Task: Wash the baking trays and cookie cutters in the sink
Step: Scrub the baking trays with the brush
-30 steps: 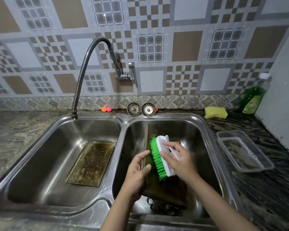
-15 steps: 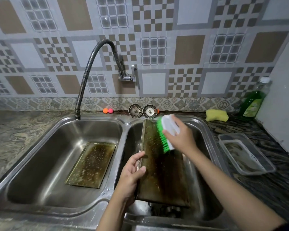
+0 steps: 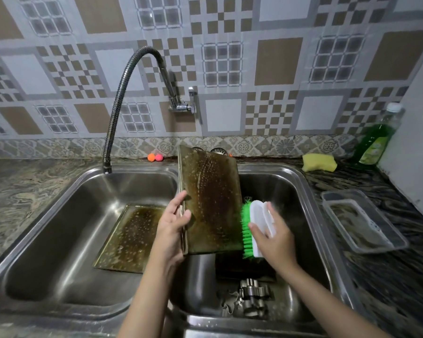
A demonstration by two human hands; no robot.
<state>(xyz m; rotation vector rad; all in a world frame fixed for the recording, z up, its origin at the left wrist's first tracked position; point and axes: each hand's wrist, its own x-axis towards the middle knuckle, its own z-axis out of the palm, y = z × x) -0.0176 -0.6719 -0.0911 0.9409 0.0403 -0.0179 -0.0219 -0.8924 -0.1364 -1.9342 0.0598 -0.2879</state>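
Nearest me, below my hands, cookie cutters [image 3: 250,301] lie in the right basin. My left hand [image 3: 171,222] grips the lifted baking tray [image 3: 209,203] by its left edge; my right hand [image 3: 270,231] clasps the scrub brush [image 3: 252,228], bristles at the tray's right edge. Best to brace the tray firmly and scrub in long strokes. A moment ago it lay lower. Left of my hands, a second tray [image 3: 132,237] rests in the other basin.
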